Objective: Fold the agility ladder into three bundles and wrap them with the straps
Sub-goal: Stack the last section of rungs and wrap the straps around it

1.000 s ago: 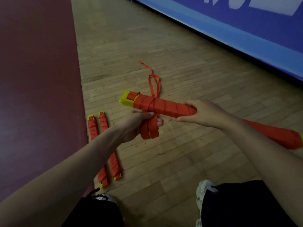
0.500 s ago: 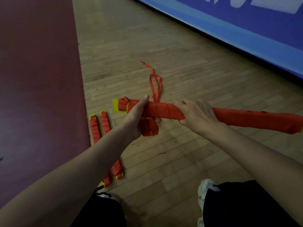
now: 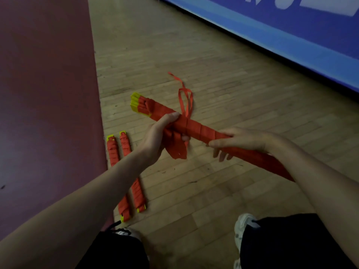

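Over the wooden floor (image 3: 233, 84), the long red bundle (image 3: 200, 131) has swung from level to a slant: yellow end now up and away to the left, far end dipping under the right forearm. The left hand (image 3: 159, 136) curls over it right at the strap crossing, and the right hand (image 3: 242, 140) wraps it just beside, fingers hooked underneath. Two wrapped bundles (image 3: 124, 152) lie on the floor beneath the left forearm. The loose strap (image 3: 185, 101) loops up beyond the left fingers.

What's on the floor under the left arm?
Two wrapped red bundles lie side by side on the wooden floor. The left arm covers their middle parts.
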A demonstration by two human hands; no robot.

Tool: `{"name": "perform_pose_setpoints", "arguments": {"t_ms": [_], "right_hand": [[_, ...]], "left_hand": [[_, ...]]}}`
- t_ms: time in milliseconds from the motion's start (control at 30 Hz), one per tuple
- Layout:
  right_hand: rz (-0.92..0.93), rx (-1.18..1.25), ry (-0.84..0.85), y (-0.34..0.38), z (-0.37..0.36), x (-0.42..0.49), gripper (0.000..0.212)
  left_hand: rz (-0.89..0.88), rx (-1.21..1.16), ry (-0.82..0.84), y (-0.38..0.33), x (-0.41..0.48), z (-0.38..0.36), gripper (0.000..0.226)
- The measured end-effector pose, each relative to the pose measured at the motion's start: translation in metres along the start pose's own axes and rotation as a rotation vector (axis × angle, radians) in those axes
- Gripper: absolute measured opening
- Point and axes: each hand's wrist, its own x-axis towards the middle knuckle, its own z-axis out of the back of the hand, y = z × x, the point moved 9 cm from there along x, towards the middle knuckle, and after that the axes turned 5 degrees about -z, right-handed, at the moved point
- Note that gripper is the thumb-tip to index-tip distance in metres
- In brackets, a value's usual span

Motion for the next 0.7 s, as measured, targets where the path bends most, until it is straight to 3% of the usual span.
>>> {"name": "perform_pose_setpoints", "arguments": {"t_ms": [100,233,367,467,567,700], "right_hand": [[-0.017,0.095,0.098,-0.001,-0.006,-0.002,0.055],[0.038,0.156,0.056,0.002,0.000,0.000,0.053],[0.039,0.201,0.064,-0.001,0.006,-0.001,0.057],[0.079,0.080,-0.129,0.003,0.021,0.000,0.065],[0.106,-0.075,-0.311,0.011,0.033,0.000,0.066],[0.075,-0.219,-0.429,0.011,0.038,0.001,0.059]], "left_hand": [[-0.028,-0.035,0.023,-0.004,0.002,-0.002,0.048],[-0.067,0.009,0.118,-0.008,0.002,-0.008,0.055],[-0.007,-0.028,0.136,-0.001,-0.001,-0.006,0.026],[0.023,0.038,0.078,0.000,0.000,0.000,0.012],[0.082,0.092,0.036,0.002,-0.003,0.000,0.015],[0.193,0.072,0.052,0.014,-0.006,-0.003,0.023]]}}
